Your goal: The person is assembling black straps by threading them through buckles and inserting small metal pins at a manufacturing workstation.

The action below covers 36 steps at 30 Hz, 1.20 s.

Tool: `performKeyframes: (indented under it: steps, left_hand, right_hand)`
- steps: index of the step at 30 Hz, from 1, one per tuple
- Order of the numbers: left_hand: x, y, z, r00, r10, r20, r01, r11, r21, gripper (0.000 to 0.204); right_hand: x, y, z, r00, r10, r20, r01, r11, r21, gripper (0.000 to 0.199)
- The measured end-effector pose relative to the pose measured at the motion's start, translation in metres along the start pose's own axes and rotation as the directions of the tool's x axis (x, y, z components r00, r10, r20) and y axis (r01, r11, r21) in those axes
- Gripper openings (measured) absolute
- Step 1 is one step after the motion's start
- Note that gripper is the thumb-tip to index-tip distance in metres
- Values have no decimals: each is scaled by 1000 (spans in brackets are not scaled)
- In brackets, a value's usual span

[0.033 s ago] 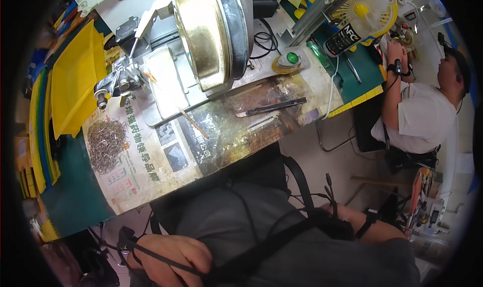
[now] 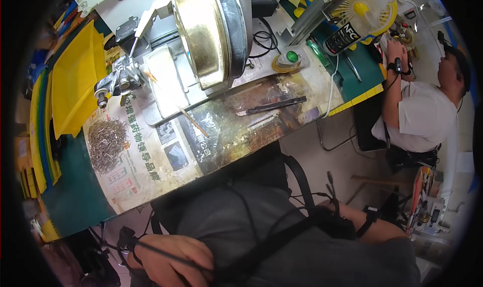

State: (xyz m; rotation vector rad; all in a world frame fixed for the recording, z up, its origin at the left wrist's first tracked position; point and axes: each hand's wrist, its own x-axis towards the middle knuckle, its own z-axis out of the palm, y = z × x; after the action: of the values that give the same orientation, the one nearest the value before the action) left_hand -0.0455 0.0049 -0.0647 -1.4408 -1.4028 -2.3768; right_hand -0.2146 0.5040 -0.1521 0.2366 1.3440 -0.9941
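Note:
My left hand (image 2: 176,259) rests low over my lap, below the bench edge. Its fingers curl inward against dark cloth and a black strap; the fingertips are hidden, so what they hold, if anything, cannot be made out. A thin black cable crosses the back of this hand. At the lower right, my right hand (image 2: 344,212) lies by my side, mostly covered by black straps and cables, its fingers hidden. Both hands are away from the bench. On the paper-covered bench top (image 2: 221,148) lie a long thin black tool (image 2: 276,105) and a tangled heap of fine metal pieces (image 2: 107,145).
A machine with a large brass-coloured wheel (image 2: 201,40) stands at the back, beside a lit plate (image 2: 166,80) and a metal clamp fixture (image 2: 119,80). Yellow trays (image 2: 75,80) stand left. A yellow fan (image 2: 365,10) and a seated co-worker (image 2: 420,111) are at right.
My left hand has shifted very slightly to the right. Things on the bench stay as they were.

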Motion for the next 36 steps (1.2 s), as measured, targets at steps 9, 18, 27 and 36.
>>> performKeyframes:
  steps: [9, 18, 27, 36]
  left_hand:
    - [7, -6, 26, 976, -184, -120, 178, 982, -59, 39]
    - [-17, -25, 42, 940, -290, -179, 303, 952, 49, 43]
    - [-18, -45, 61, 876, -351, -331, 419, 893, 162, 45]
    - [27, -7, 83, 872, -354, -338, 471, 795, 383, 45]
  right_hand:
    - [54, -38, 6, 944, -244, 223, 323, 540, -777, 23]
    - [32, -92, -30, 979, 120, 166, -10, 838, -546, 36]
    - [68, -143, -66, 885, -460, -75, 137, 410, -902, 33]
    - [0, -191, 62, 543, -833, 105, 742, 418, -524, 18]
